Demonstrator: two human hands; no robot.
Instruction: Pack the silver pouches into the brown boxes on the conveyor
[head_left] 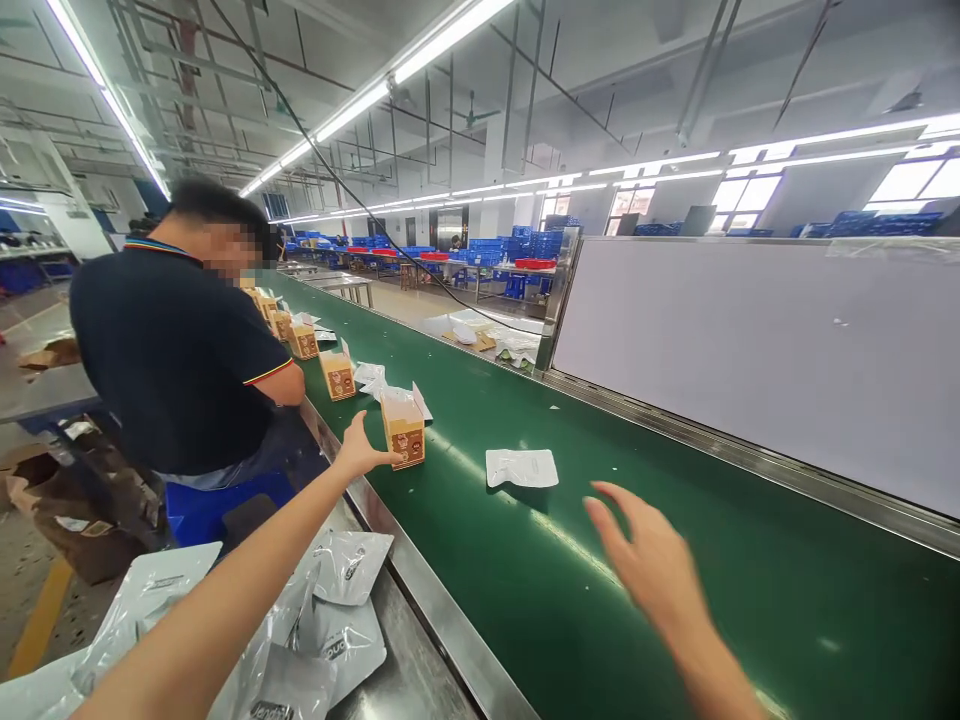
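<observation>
My left hand (361, 450) stretches out over the green conveyor belt (570, 580), fingers spread, its fingertips touching the side of an upright orange carton (405, 430) with an open top flap. My right hand (651, 560) hovers open above the belt, fingers apart and holding nothing, a little right of a flat white pouch (522, 467) lying on the belt. More orange cartons (337, 375) stand in a row farther up the belt.
A person in a dark polo shirt (176, 350) sits at the belt's left edge on a blue stool (217, 505). Silver pouches (330, 620) are piled on the steel ledge near me. A white panel (750, 350) walls the belt's right side.
</observation>
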